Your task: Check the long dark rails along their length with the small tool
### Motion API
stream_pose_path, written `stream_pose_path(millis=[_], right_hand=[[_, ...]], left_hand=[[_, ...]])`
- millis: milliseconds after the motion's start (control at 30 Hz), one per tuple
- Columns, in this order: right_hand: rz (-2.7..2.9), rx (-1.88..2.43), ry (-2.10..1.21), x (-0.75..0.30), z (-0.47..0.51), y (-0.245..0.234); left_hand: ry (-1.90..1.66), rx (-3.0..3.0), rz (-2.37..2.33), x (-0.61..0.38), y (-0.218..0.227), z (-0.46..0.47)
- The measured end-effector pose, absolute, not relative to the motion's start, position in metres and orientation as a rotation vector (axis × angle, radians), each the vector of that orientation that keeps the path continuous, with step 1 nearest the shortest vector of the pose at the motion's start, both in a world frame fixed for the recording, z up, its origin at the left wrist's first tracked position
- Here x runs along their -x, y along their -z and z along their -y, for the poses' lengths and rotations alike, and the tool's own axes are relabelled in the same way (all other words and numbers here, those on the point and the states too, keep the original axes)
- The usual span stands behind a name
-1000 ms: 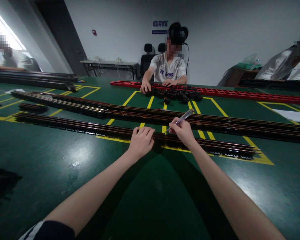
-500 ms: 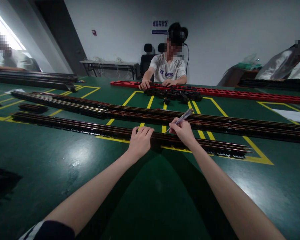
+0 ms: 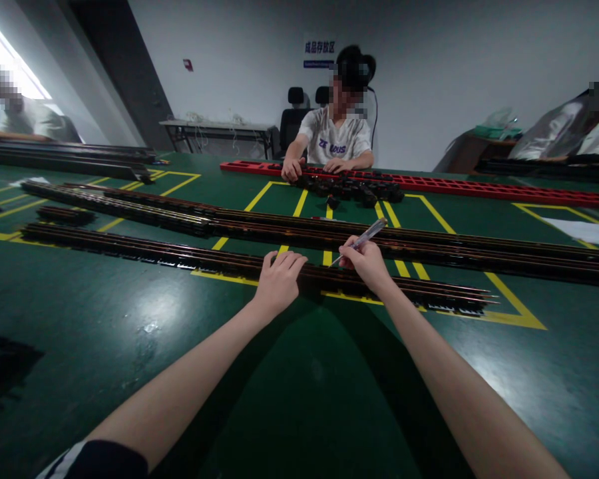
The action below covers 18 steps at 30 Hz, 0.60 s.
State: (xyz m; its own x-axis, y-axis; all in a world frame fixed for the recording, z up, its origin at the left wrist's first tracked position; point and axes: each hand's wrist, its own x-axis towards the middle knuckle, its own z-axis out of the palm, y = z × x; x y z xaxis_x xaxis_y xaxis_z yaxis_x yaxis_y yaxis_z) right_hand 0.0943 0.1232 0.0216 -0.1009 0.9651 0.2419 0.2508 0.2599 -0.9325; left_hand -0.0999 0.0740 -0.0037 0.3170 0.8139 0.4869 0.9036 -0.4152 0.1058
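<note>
My left hand (image 3: 278,282) rests palm down on the nearest long dark strip (image 3: 144,252), fingers curled over its far edge. Just to its right, my right hand (image 3: 366,263) pinches a clear-handled screwdriver (image 3: 361,239), whose tip points down-left at the same strip. The strip runs left to right across the green table (image 3: 130,319) over yellow floor-style markings.
More long dark strips (image 3: 429,243) lie beyond the near one. A red slotted rail (image 3: 479,188) crosses the far side, where a seated person's hands (image 3: 292,169) work on black parts (image 3: 349,188). Other people sit at far left and far right. A dark object (image 3: 0,362) lies at my left.
The near strip has slid a little to the left under my hands. The person opposite has shifted a hand slightly. My hands have barely moved.
</note>
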Motion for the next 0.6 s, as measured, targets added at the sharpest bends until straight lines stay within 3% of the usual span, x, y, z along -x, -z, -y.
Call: stream_pose_path(millis=[600], right_hand=[[1.455,1.184,-0.945,-0.0946,-0.1256,-0.0208]], left_hand=[[0.739,2.485,1.515,0.1025,0.0024,-0.0749]])
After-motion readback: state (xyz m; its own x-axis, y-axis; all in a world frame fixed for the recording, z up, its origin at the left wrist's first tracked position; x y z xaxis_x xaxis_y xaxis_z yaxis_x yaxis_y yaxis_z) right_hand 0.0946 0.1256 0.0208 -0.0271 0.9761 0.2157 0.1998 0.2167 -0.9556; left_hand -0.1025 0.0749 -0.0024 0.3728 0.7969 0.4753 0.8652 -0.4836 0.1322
